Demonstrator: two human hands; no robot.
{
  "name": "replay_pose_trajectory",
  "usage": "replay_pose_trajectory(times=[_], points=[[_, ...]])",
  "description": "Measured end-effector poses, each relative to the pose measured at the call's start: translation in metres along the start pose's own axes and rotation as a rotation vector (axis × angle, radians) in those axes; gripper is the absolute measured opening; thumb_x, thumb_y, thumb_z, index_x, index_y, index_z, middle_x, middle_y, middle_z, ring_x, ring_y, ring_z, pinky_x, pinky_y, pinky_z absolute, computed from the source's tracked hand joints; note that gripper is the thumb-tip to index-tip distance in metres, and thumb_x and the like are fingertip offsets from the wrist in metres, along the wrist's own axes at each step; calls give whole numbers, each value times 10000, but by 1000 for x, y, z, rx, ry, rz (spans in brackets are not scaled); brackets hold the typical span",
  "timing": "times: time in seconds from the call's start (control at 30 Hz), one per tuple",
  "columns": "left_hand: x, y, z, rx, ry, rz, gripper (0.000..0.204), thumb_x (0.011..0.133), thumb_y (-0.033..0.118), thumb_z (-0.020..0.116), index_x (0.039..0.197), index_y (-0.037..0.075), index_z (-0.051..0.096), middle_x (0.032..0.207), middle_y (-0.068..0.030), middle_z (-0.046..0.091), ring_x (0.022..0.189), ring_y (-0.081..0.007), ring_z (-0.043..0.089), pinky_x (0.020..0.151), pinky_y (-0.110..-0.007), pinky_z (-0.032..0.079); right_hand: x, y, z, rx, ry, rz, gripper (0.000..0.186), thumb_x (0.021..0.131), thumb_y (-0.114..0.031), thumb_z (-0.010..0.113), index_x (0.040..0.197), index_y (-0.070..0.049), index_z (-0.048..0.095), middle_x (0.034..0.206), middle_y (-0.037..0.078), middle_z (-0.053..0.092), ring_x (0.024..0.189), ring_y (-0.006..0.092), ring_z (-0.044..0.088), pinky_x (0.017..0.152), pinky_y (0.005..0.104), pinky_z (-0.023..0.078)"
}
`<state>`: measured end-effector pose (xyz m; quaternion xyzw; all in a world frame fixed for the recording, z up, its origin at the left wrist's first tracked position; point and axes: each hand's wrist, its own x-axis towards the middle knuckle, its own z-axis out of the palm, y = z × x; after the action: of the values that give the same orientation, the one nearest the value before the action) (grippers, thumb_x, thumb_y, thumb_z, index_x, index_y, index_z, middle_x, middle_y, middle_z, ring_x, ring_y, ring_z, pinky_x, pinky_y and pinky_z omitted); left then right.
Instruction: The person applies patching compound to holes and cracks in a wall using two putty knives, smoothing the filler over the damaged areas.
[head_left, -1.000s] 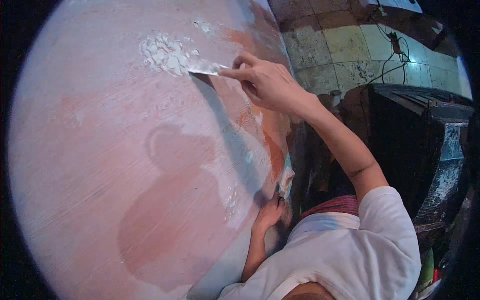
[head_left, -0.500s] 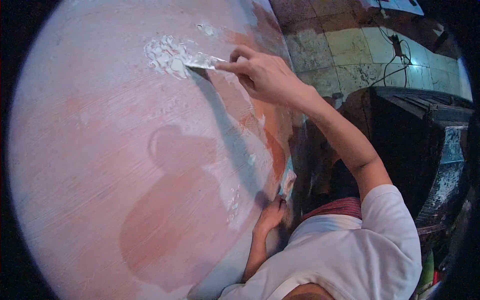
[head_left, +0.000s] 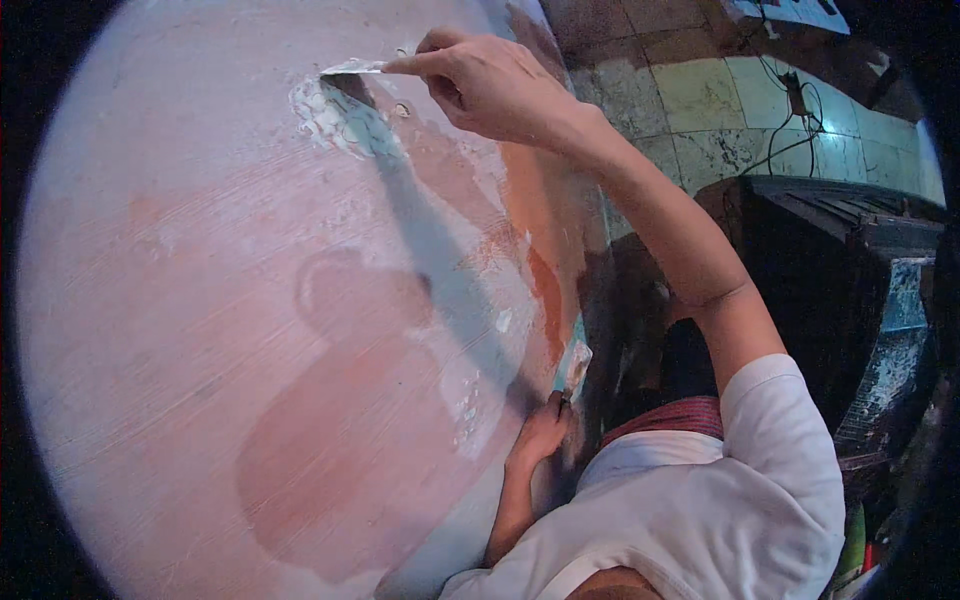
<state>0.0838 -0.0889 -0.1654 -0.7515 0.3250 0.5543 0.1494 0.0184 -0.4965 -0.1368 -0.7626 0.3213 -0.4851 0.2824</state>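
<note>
This looks like a work site or workshop where a wall is being plastered. A broad pinkish wall [head_left: 250, 330] bears trowel streaks and a patch of fresh white filler [head_left: 335, 115]. Right of the wall lie a worn tiled floor [head_left: 720, 100] and dark, paint-spattered equipment [head_left: 880, 330].

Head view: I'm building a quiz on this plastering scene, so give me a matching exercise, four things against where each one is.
Things:
1. right hand
2. left hand
3. white filler patch
4. tiled wall

Places:
a. low, by the pink surface's lower right edge, gripping a second scraper
b. upper right background
c. top centre, holding a thin blade
d. on the pink surface, just under the blade

Pairs: 1-c, 2-a, 3-d, 4-b
</note>
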Motion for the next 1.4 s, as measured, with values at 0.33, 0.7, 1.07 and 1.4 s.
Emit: replay_pose_trajectory(times=[0.33, 0.7, 1.07, 1.4], points=[[-4, 5, -3, 23, 17, 0, 385, 947, 274, 394, 1194, -17, 444, 959, -336, 604, 921, -477, 597, 822, -536, 440, -31, -10, -37, 39, -180, -20, 401, 790, -42, 531, 1151, -166, 655, 959, 137, 620, 880, 337, 624, 748, 422, 505], [7, -15, 5, 47, 46, 80, 269, 951, 272, 407, 1067, 31, 442, 879, -317, 606, 889, -491, 583, 770, -573, 420, 1, -63, -38, -55, -18, -139, 374, 806, -6, 561, 1137, -149, 660, 986, 76, 631, 726, 284, 636, 630, 380, 513], [9, -20, 8, 91, 117, 171, 268, 945, 272, 414, 1025, 20, 457, 812, -324, 598, 830, -508, 581, 743, -587, 425, -45, -78, -46, 40, -174, -52, 368, 787, -33, 554, 1130, -126, 647, 925, 142, 607, 773, 337, 637, 628, 431, 511], [3, -7, 6, 132, 129, 171, 281, 939, 283, 417, 1039, 22, 452, 812, -333, 593, 814, -501, 588, 731, -583, 428, -17, -69, -36, -66, -12, -80, 418, 772, -23, 609, 1159, -178, 646, 998, 62, 609, 745, 274, 639, 607, 368, 518]])
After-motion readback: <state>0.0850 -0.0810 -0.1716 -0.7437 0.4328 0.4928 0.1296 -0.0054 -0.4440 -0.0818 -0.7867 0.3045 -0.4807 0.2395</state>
